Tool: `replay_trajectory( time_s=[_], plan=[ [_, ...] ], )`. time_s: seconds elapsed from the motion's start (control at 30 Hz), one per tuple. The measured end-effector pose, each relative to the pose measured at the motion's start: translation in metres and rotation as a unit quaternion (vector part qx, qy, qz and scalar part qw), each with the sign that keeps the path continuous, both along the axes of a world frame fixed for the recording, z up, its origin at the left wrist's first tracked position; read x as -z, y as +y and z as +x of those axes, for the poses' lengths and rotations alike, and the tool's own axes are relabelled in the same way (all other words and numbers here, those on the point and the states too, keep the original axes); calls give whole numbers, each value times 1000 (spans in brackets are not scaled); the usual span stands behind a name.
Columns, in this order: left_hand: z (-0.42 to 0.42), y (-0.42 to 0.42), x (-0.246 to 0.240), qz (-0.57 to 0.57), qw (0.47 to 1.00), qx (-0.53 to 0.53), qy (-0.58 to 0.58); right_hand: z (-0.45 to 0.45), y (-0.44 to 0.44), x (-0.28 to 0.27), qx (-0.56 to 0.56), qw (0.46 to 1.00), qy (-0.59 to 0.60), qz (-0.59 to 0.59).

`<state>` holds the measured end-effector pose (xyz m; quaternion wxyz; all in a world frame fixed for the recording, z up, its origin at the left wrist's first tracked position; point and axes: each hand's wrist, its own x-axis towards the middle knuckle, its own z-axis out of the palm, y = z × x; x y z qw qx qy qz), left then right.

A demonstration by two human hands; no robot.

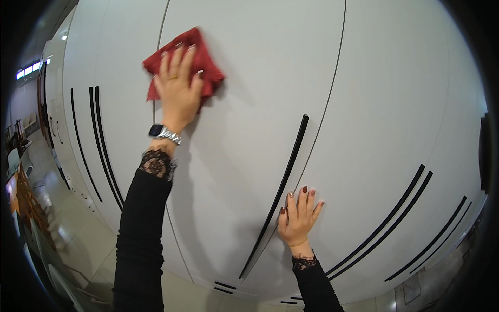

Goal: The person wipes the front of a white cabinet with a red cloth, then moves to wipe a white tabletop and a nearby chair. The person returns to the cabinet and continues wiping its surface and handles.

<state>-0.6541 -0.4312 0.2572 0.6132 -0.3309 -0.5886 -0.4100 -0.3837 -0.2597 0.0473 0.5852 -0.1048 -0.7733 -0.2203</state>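
Note:
My left hand (180, 87) lies spread on a red cloth (208, 64), pressing it against a white cabinet door (249, 163). The cloth reaches over the thin gap at that door's left edge, and its corners stick out around my fingers. Lower and to the right, my right hand (299, 222) rests with its fingers apart on the cabinet front, by the seam between two doors. It holds nothing. Just left of it runs a long black door handle (278, 191). A watch (156, 130) with a metal band is on my left wrist.
More white doors with long black handles (384, 218) extend to the right, others (97, 144) to the left. Small black slots (225, 287) mark the cabinet's base. Chairs (33, 202) stand at far left on a shiny tiled floor (84, 234).

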Motion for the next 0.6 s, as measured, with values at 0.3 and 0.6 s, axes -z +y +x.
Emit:
replay_trajectory(
  time_s=[0.3, 0.6],
  plan=[
    [-47, -40, 194, 8, 988, -7, -155, -1, -2, -1, 9, 1000, -8, 10],
    [53, -27, 463, 19, 844, 111, -524, 1, 0, 0, 14, 1000, -17, 7]
  ],
)
